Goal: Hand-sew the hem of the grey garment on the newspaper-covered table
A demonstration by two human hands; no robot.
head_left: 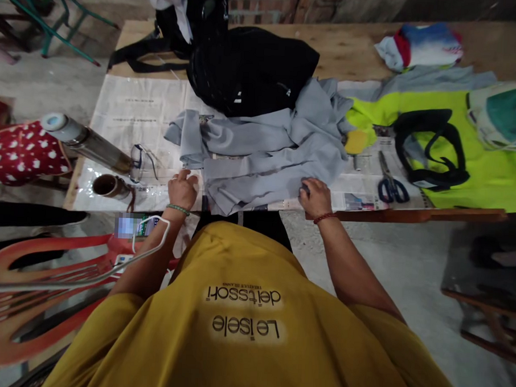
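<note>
A grey garment (259, 176), with long parts like trouser legs, lies rumpled along the table's near side. My left hand (183, 190), with a green bracelet, rests on the newspaper beside the garment's left end. Its fingers are loosely bent and apart, with nothing visible in them. On the garment's near right edge lies my right hand (316, 197), wearing a red bracelet. Its fingers are closed around a small dark thing at the thumb, too blurred to name. Both hands are low and close to the table's front edge.
Newspaper covers the table (355, 26). Black bag (250, 67) sits behind the garment. Scissors (390, 185), a black strap (433, 150), a neon-yellow garment (476, 180) and an iron (509, 113) lie right. Bottle (89, 143), glasses (142, 163) and cup (110, 187) are left.
</note>
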